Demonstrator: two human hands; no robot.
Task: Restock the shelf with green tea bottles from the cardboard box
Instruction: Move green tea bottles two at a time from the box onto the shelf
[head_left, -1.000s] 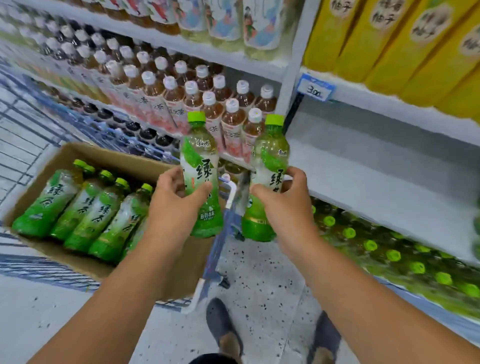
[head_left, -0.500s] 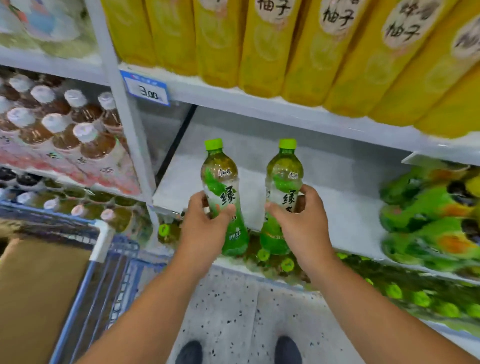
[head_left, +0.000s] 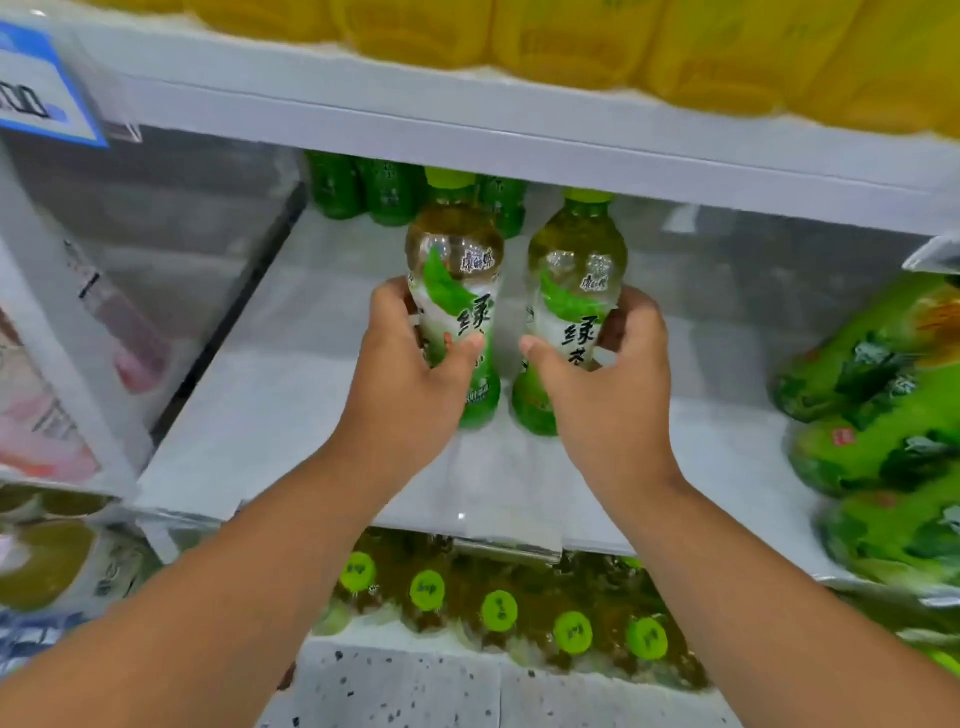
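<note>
Head view: two bottles carried upright, side by side, one per hand — likely so both go down together, labels forward, in front of back row (head_left: 395, 193) at shelf (head_left: 291, 395) rear. Left hand (head_left: 410, 384) wraps left bottle (head_left: 457, 291) mid-body, thumb across label. Right hand (head_left: 608, 395) clamps right bottle (head_left: 574, 296) the same way. Bases at or just above shelf — contact unclear. Both forearms reach forward, wrists level. Box out of view.

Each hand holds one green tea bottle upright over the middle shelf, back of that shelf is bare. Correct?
Not quite. The left hand and right hand do hold bottles upright, but the head view shows green bottles already standing at the shelf's back left.
</note>
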